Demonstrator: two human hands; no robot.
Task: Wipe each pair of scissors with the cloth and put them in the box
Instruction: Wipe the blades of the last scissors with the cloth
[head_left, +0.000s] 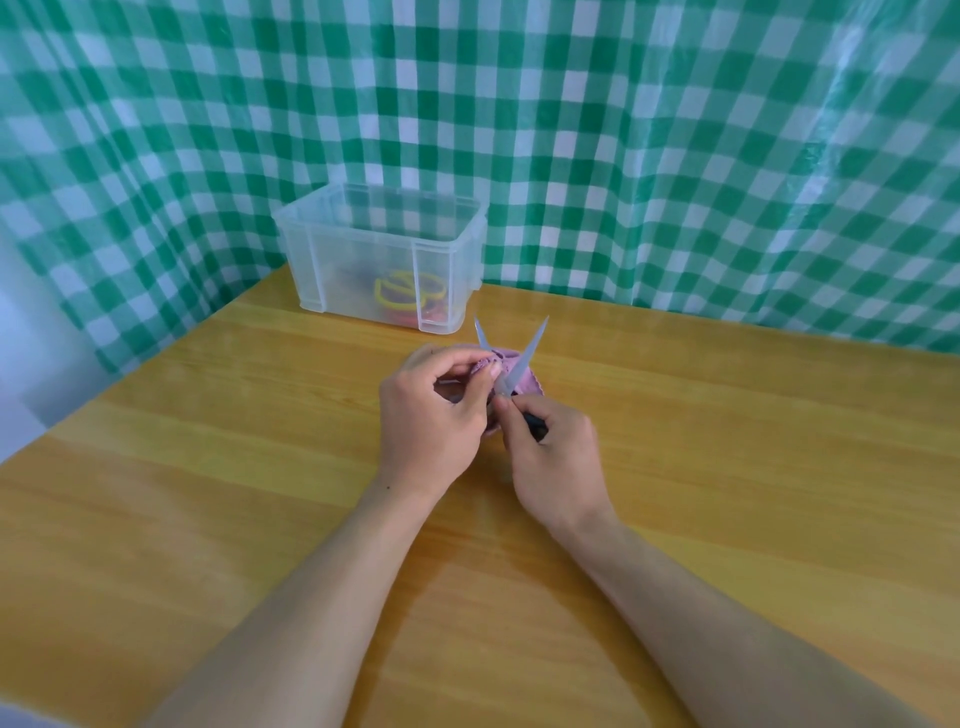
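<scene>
Just in front of the box, your left hand pinched the cloth against open scissors gripped by your right hand.

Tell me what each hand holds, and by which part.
The left hand pinches the pink cloth at its bunched top edge. The right hand grips the open scissors by their dark handle end.

One wide-angle view, worn on the head, looks forward and down from above the near edge of the table. It reaches the far edge, the far left corner and the curtain behind. The left hand and right hand are near, in the middle.
</scene>
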